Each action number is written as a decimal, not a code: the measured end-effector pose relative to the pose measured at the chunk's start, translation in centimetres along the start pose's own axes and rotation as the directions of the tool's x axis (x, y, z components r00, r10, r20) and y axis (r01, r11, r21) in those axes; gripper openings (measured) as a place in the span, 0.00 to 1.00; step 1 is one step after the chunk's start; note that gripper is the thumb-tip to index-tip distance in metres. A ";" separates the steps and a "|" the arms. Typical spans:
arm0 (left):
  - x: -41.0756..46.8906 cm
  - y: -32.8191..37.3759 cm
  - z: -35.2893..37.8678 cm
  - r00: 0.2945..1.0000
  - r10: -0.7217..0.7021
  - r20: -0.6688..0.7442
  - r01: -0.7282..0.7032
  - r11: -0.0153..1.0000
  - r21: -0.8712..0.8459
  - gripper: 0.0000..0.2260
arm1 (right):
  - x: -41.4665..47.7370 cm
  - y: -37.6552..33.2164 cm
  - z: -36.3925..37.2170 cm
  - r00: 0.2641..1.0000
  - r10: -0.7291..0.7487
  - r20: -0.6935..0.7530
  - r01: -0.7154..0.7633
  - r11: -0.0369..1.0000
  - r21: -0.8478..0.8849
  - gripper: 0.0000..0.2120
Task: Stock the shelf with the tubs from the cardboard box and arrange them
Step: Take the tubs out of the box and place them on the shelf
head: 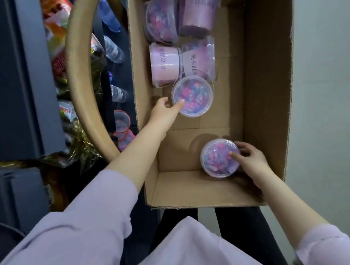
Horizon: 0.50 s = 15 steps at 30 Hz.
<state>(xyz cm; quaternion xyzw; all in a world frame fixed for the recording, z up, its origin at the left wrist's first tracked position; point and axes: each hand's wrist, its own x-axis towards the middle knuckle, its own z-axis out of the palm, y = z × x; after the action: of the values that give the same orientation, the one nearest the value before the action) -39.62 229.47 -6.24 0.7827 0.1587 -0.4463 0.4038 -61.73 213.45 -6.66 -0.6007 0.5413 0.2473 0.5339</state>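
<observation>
My right hand (249, 157) grips the near tub (217, 159), thumb on its lid, fingers curled round its side. My left hand (162, 112) is open, a fingertip touching the middle tub (194, 95) just ahead of it. Beyond that, four tubs (164, 64) lie tipped inside the cardboard box (261, 81).

Brown cardboard box (261, 81) fills the middle, plain kraft all over. Centre tub (192, 96): clear lid, a jumble of pink, blue and purple under it. Near tub (217, 160) at lower right, same confetti mix. Up top, tubs on their sides (164, 64) show lilac and pale pink labels with dark lettering. Sleeves (73, 238) pale lilac, trousers (237, 216) black. Far left, shelf (4, 74) dark blue-grey; snack packets (54, 20) red, orange, yellow; gold foil (83, 145) below them. Wall (331, 74) at right, pale grey.
</observation>
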 end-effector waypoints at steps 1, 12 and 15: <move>0.4 0.0 0.0 1.000 0.002 0.006 -0.002 1.000 0.001 0.31 | 0.3 0.0 0.1 1.000 0.001 -0.020 -0.001 1.000 -0.006 0.17; 0.5 -1.2 1.6 0.997 -0.067 -0.024 0.067 0.998 -0.009 0.10 | 0.6 -1.9 0.4 0.972 -0.201 -0.118 0.185 0.973 -0.135 0.12; -0.5 -0.9 1.4 0.996 -0.001 -0.085 -0.001 1.000 -0.025 0.07 | -0.5 -3.3 0.5 0.909 -0.376 -0.178 0.331 0.913 -0.240 0.13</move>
<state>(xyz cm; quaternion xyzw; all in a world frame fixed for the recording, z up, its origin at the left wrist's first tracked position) -41.27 229.00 -6.66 0.7958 0.1813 -0.4105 0.4066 -58.70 213.63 -5.11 -0.7643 0.4504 0.1323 0.4421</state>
